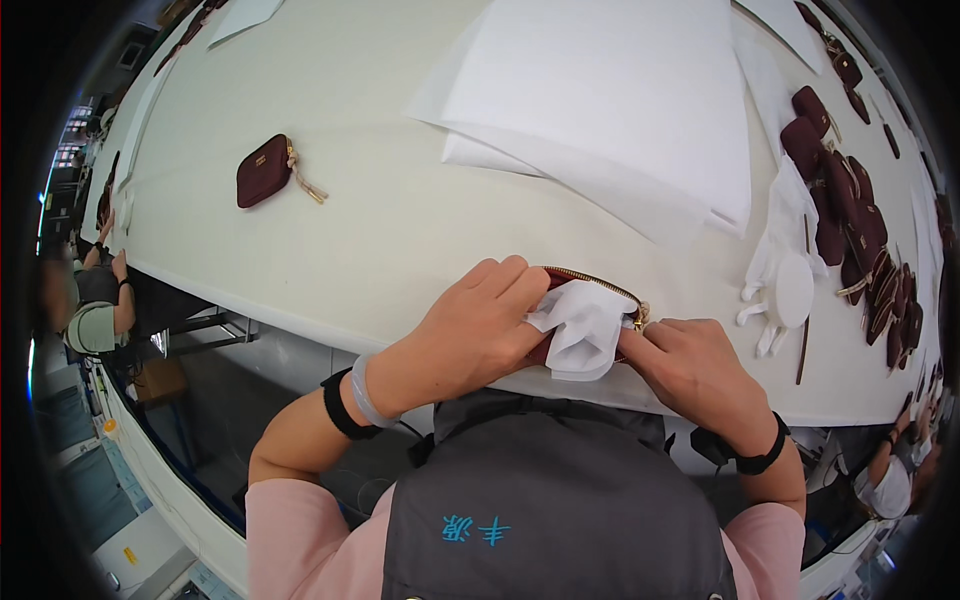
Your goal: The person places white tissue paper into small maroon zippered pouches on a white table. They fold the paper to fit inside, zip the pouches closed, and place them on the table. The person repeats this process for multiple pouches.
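Note:
A small dark red zip pouch (571, 272) is unzipped at the table's near edge, its gold zipper curving along the far side of the mouth. White tissue paper (585, 335) bulges out of the opening toward me. My left hand (482, 322) grips the pouch's left side, thumb by the tissue and fingers over the zipper edge. Closed at the right side, my right hand (685, 365) has its fingertips by the zipper end and the tan cord pull. Both hands partly cover the pouch body.
Another dark red pouch (264, 172) with a tan tassel lies at the left. Large white paper sheets (610, 110) spread across the far middle. At right are a pile of dark red pouches (850, 215), a white glove (783, 245) and a thin dark stick (803, 350). Other people sit at both sides.

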`<action>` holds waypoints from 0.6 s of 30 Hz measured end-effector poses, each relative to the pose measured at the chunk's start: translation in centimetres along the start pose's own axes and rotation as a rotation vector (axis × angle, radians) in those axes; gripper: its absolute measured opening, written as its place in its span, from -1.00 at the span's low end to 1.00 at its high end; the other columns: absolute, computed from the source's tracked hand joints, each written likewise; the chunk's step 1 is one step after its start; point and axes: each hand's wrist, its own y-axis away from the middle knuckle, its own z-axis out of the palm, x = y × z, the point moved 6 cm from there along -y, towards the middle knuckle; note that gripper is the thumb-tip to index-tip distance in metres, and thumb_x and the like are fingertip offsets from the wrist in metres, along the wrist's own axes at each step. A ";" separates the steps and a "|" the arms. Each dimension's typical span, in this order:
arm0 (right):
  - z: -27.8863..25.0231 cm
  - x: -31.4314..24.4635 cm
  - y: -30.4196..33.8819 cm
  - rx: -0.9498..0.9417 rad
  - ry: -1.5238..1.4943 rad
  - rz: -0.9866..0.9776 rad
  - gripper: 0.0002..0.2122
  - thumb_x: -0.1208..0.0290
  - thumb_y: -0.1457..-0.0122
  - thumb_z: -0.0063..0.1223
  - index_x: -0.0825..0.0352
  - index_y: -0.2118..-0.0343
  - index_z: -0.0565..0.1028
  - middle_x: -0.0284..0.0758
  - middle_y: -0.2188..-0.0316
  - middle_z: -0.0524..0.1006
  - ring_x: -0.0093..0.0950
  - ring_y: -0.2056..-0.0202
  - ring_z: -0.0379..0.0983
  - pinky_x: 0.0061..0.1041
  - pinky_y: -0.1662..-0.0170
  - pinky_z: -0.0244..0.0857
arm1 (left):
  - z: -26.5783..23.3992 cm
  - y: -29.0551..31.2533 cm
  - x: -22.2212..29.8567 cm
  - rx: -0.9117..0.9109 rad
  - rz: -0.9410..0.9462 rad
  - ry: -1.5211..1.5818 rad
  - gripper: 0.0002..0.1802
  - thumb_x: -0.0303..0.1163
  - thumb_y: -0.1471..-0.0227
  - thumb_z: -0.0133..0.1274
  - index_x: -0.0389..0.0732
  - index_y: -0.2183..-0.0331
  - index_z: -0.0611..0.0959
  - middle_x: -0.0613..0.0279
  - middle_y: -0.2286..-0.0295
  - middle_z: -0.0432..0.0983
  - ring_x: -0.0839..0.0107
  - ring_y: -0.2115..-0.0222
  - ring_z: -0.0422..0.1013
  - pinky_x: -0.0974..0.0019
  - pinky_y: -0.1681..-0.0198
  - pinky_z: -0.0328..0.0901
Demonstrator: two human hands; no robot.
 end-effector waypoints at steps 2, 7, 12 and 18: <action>-1.3 0.1 0.4 0.060 -0.057 0.000 -0.75 0.53 -0.08 0.13 0.27 0.14 0.47 -0.36 0.65 0.42 -0.32 0.60 0.46 -0.35 0.56 0.27 | -0.4 -0.8 0.6 -0.053 0.045 -0.075 -0.65 -0.17 0.17 0.35 -0.24 0.43 0.65 0.21 0.30 0.37 0.26 0.27 0.31 0.30 0.22 0.26; -1.3 0.7 0.5 -0.024 0.032 0.001 -0.73 0.53 -0.06 0.12 0.26 0.13 0.49 -0.38 0.62 0.43 -0.37 0.58 0.46 -0.37 0.55 0.28 | -3.3 -0.6 -1.6 0.064 -0.090 0.401 -0.52 -0.08 0.27 0.46 -0.20 0.39 0.66 0.20 0.26 0.43 0.20 0.27 0.37 0.24 0.18 0.28; -0.9 0.3 0.1 0.033 0.079 -0.048 -0.71 0.53 -0.03 0.11 0.29 0.13 0.49 -0.34 0.57 0.44 -0.38 0.54 0.48 -0.37 0.52 0.30 | -3.4 -2.7 -0.2 0.302 -0.023 0.397 -0.39 -0.32 0.23 0.49 -0.18 0.10 0.59 0.17 0.18 0.59 0.24 0.32 0.42 0.27 0.21 0.29; -1.7 -0.4 0.7 0.073 0.098 -0.045 -0.73 0.51 -0.02 0.14 0.30 0.17 0.50 -0.37 0.53 0.43 -0.41 0.53 0.46 -0.41 0.50 0.30 | -1.5 -1.2 -1.4 0.241 -0.118 0.339 -0.59 -0.68 0.26 0.31 -0.21 0.25 0.65 0.22 0.35 0.59 0.23 0.40 0.39 0.25 0.29 0.28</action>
